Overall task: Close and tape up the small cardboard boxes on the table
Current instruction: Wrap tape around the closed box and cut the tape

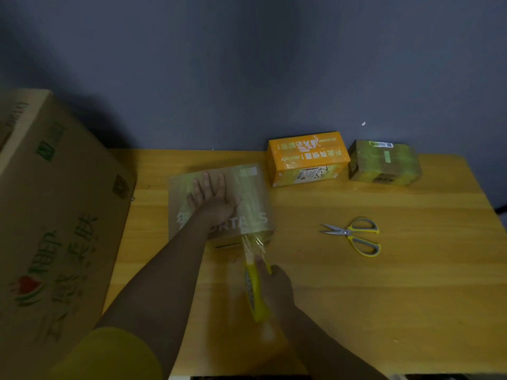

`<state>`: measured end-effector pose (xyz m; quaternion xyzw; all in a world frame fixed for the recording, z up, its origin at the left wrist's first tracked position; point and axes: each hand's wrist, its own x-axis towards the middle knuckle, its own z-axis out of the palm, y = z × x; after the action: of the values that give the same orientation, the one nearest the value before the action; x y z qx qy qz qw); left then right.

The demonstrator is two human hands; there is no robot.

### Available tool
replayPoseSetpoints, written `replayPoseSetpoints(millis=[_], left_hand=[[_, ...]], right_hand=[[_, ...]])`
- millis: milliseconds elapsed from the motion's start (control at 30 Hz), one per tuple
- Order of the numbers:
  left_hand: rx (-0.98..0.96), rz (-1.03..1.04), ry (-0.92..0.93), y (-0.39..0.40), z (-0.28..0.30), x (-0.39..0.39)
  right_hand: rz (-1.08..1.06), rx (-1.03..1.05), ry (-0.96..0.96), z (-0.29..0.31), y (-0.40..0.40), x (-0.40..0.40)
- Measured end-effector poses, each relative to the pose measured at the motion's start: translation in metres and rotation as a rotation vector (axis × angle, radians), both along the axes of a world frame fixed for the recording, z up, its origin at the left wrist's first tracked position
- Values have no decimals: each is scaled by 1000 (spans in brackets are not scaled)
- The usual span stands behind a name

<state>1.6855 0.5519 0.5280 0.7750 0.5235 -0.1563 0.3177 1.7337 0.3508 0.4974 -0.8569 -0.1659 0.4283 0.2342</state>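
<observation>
The left hand (pixel 211 197) lies flat with fingers spread on top of a brown cardboard box (pixel 219 201) near the middle of the bench (pixel 384 297). The right hand (pixel 274 286) grips a yellow tape roll (pixel 255 292) just in front of that box, a clear strip running up onto its lid. Scissors (pixel 354 235) lie to the right. An orange box (pixel 307 159) and a taped box (pixel 384 163) sit by the wall. A large carton (pixel 55 215) crowds the left edge.

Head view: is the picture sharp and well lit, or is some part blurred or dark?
Head view: dim overall; the wall is dark, with a deep shadow behind the large carton; the right hand and tape roll are motion-blurred; the scissors look fairly sharp.
</observation>
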Motion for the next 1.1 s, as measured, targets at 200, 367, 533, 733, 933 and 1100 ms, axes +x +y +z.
replayPoseSetpoints(millis=[200,367,533,733,933,1100], left_hand=[[-1,19,22,4,-7,2],[25,70,-21,3,-9,4],[77,23,-35,-6,-10,1],[227,88,-78,-29,-15,12],[485,-30,-99,-62,-9,24],[496,-131,-164,-70,-5,25]], right_hand=[[-25,78,-100,12,-6,-9],[-22,48,-64,3,-4,-8],[35,5,48,-15,0,2],[-158,302,137,-23,-30,36],[-69,52,-492,-34,-47,159],[338,-387,-556,-52,-58,225]])
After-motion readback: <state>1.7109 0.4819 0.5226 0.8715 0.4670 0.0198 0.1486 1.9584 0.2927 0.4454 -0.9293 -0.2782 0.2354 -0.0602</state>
